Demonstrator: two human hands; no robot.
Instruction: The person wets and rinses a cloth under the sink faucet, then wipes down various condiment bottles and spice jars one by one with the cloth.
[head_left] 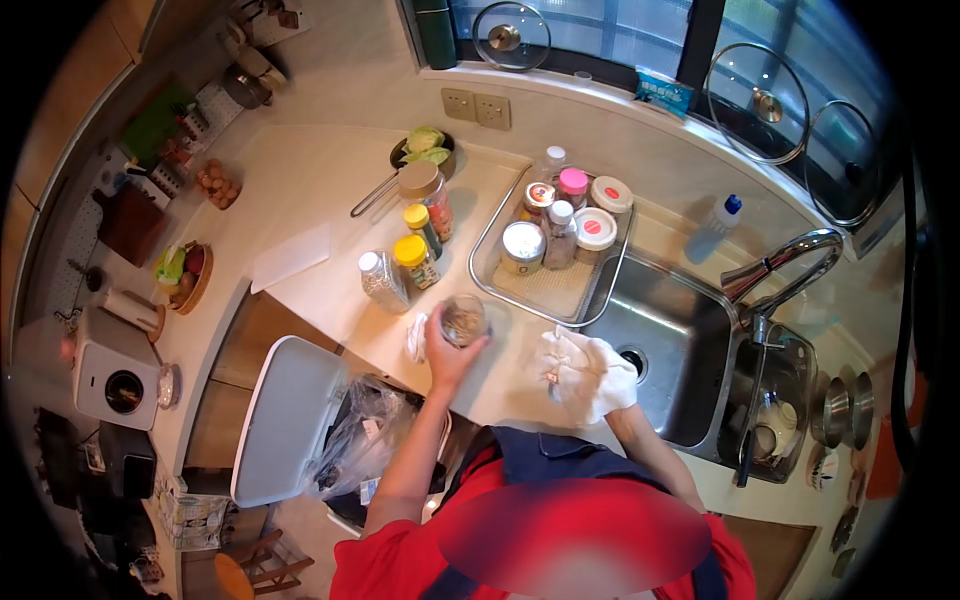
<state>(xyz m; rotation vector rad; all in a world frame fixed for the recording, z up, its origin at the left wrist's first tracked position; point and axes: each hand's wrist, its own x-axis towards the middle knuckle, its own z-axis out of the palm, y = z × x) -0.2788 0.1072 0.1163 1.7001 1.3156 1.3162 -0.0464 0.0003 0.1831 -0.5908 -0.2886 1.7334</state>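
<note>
My left hand [450, 358] is wrapped round a clear glass jar [464, 318] with something brownish inside, above the counter's front part. A crumpled white tissue or cloth [416, 338] lies just left of that hand. My right hand [618, 414] is mostly hidden under a white cloth [588, 372], which it grips near the sink's left edge. Behind the jar stand two yellow-lidded bottles [412, 252], a white-capped bottle [384, 280] and a large jar with a tan lid [425, 190].
A wire-rimmed tray [482, 262] holds several lidded jars, beside the steel sink [665, 340] with its faucet [790, 265]. An open-lidded bin [285, 420] stands below the counter at left. A pan of greens [425, 150] sits at the back, its handle pointing left.
</note>
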